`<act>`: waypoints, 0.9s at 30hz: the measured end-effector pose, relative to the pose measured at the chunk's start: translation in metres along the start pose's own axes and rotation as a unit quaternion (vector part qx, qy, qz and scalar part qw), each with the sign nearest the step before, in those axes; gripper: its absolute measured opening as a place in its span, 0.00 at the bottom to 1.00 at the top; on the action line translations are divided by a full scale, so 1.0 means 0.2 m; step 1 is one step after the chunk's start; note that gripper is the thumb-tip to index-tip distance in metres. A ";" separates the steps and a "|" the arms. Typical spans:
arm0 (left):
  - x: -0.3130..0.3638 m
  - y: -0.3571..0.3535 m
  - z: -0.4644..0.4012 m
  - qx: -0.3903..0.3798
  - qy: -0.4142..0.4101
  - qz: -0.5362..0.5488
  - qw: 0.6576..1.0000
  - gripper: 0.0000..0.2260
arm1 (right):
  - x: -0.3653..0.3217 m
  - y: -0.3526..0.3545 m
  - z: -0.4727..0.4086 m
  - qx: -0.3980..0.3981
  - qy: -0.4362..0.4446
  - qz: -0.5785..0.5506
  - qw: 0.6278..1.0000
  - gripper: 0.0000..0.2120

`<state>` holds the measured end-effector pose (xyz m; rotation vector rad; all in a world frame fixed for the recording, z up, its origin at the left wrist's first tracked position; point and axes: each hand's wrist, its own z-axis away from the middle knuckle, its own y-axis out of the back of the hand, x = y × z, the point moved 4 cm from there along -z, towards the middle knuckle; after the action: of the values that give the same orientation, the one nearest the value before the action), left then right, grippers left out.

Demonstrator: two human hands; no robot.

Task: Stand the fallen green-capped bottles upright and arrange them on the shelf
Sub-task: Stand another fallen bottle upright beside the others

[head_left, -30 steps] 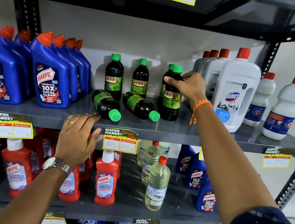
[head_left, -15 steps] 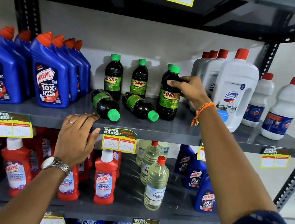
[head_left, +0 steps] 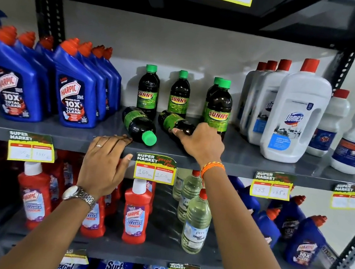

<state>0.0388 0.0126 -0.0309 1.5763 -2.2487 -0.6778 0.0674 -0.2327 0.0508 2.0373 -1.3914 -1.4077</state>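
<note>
Two dark green-capped Sunny bottles lie on their sides on the grey middle shelf [head_left: 248, 160], caps toward me. The left fallen bottle [head_left: 139, 125] lies free. My right hand [head_left: 200, 143] is closed over the neck end of the right fallen bottle [head_left: 171, 121], hiding its cap. Several more Sunny bottles stand upright behind: one at the left [head_left: 148, 91], one in the middle [head_left: 179, 94], and a front one at the right [head_left: 219, 108] with another hidden behind it. My left hand [head_left: 103, 165] rests flat on the shelf's front edge, holding nothing.
Blue Harpic bottles [head_left: 75, 92] crowd the shelf's left side and white Domex bottles [head_left: 295, 119] the right. Price tags [head_left: 155, 169] hang on the shelf lip. Red Harpic bottles [head_left: 137, 213] and clear bottles [head_left: 196, 226] fill the shelf below.
My right hand let go of the upright front right bottle and came down and left onto the right fallen bottle's neck. My left hand stayed on the shelf edge.
</note>
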 end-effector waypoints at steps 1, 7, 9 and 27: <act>0.00 0.00 0.00 -0.001 -0.002 -0.001 1.000 0.19 | 0.00 -0.01 -0.01 0.009 0.001 -0.005 1.000 0.27; -0.02 -0.01 0.01 0.003 -0.006 0.003 1.000 0.19 | -0.01 0.07 -0.07 0.065 0.039 -0.107 0.991 0.25; -0.02 -0.02 0.01 0.015 -0.012 0.011 1.000 0.19 | -0.05 0.14 -0.13 0.073 0.053 -0.124 0.988 0.29; -0.01 -0.01 0.01 0.016 -0.007 0.029 0.999 0.19 | -0.25 0.19 -0.46 -0.133 0.058 -0.223 0.964 0.28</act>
<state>0.0404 0.0134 -0.0331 1.5189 -2.3168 -0.6407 0.1205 -0.2334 0.1485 2.2879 -0.6731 -1.5134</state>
